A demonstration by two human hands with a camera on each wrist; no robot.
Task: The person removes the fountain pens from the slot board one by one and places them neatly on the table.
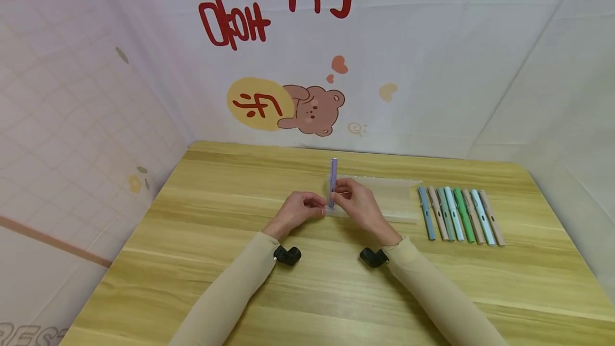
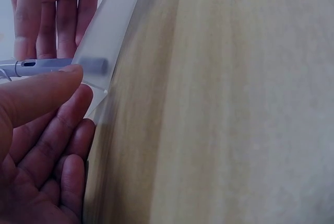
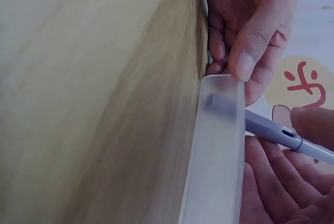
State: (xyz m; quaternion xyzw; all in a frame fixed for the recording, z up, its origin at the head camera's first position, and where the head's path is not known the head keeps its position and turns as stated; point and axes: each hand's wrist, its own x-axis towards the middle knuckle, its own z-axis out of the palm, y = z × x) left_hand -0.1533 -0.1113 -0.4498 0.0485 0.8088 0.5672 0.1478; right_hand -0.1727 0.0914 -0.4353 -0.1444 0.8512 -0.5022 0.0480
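A purple pen (image 1: 333, 175) stands upright at the left end of a translucent frosted case (image 1: 396, 199) on the table. Its lower end shows blurred through the case wall (image 3: 216, 156) in the right wrist view. My right hand (image 1: 359, 203) pinches the pen between thumb and fingers. At the case's left front corner, my left hand (image 1: 299, 211) pinches the edge with its thumb (image 2: 47, 96) and curled fingers. In the left wrist view, the pen (image 2: 49, 66) lies just past the left thumb, between the two hands.
To the right of the case lies a row of several capped pens, among them a green pen (image 1: 464, 215) and a blue pen (image 1: 426, 213). The wood-grain table (image 1: 326, 292) meets a printed wall cloth (image 1: 423, 68) at the back.
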